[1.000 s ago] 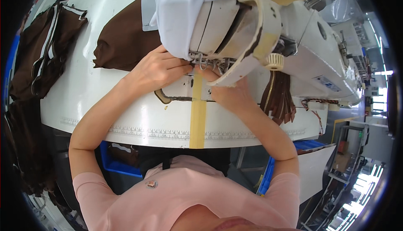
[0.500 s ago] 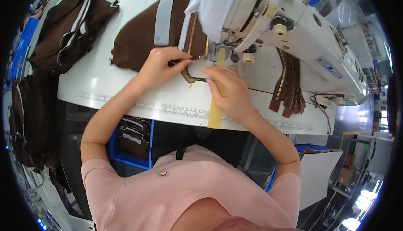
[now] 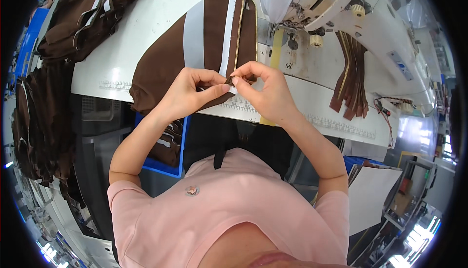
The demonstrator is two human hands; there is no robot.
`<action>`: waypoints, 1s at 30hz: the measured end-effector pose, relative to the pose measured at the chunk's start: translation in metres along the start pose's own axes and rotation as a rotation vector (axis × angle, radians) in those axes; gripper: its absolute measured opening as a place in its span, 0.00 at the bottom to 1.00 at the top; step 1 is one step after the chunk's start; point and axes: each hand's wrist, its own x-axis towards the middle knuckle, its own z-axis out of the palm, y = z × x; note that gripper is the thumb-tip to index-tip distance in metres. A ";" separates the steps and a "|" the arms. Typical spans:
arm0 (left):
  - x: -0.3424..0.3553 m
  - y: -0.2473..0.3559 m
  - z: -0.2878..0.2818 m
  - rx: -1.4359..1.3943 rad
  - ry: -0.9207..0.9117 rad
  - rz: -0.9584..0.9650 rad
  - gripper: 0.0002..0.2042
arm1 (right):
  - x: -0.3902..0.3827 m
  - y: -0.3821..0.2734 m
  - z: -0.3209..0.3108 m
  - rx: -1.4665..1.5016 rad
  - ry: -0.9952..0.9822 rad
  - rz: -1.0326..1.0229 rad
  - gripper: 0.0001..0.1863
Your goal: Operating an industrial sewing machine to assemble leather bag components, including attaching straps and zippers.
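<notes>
A brown fabric panel with a light grey stripe lies on the sewing table, its near edge reaching over the table's front edge. Along its right side runs a zipper with gold-coloured teeth and a white strip beside it. My left hand is closed, thumb and forefinger pinching the zipper's near end. Just right of it, my right hand pinches the same end, and the fingertips almost meet. The small part between the fingertips is mostly hidden. Both hands are on the near side of the sewing machine.
Several brown zippers lie at the right beneath the machine's arm. Piled brown fabric pieces are at the left. A ruler strip follows the table's front edge, and yellow tape crosses the top. Below is a blue bin.
The panel and zipper have come away from the machine's needle area toward me. My hands have drawn closer together at the zipper end; the previously curved end is now gathered between my fingers.
</notes>
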 end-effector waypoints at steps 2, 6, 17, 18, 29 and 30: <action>-0.002 -0.001 -0.003 0.036 -0.025 0.110 0.08 | -0.007 -0.002 0.002 -0.057 0.002 0.060 0.03; 0.005 0.003 -0.028 1.339 0.733 0.649 0.18 | -0.038 0.017 -0.003 -0.588 0.006 -0.350 0.06; -0.132 -0.149 -0.062 0.595 1.233 0.328 0.21 | -0.069 0.030 0.002 -0.514 -0.041 -0.489 0.19; -0.156 -0.175 -0.058 0.336 1.329 0.321 0.17 | -0.068 0.030 0.000 -0.518 -0.034 -0.479 0.19; -0.195 -0.390 -0.091 0.851 0.769 -1.085 0.31 | -0.079 0.036 -0.086 -0.801 0.721 -0.206 0.07; -0.191 -0.384 -0.102 0.947 0.494 -0.866 0.24 | -0.077 0.036 -0.099 -0.825 0.765 -0.197 0.07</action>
